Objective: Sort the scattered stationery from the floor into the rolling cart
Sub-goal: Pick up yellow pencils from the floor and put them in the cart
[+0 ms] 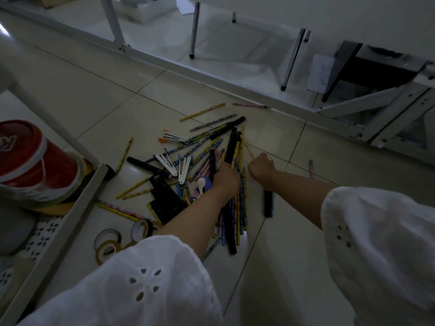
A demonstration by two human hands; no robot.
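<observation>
Heap of thin patterned pencils (196, 153), yellow, blue and pink, mixed with black markers, strewn on pale floor tiles (94, 102). My left hand (226, 177) grips a bundle (230, 147) of them; my right hand (261, 168) pinches one yellow pencil (249, 149).

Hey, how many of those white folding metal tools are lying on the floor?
3 white metal tools: one by the orange bits; two side by side, and, left of the left hand. Others may hide under the pencils.
</observation>
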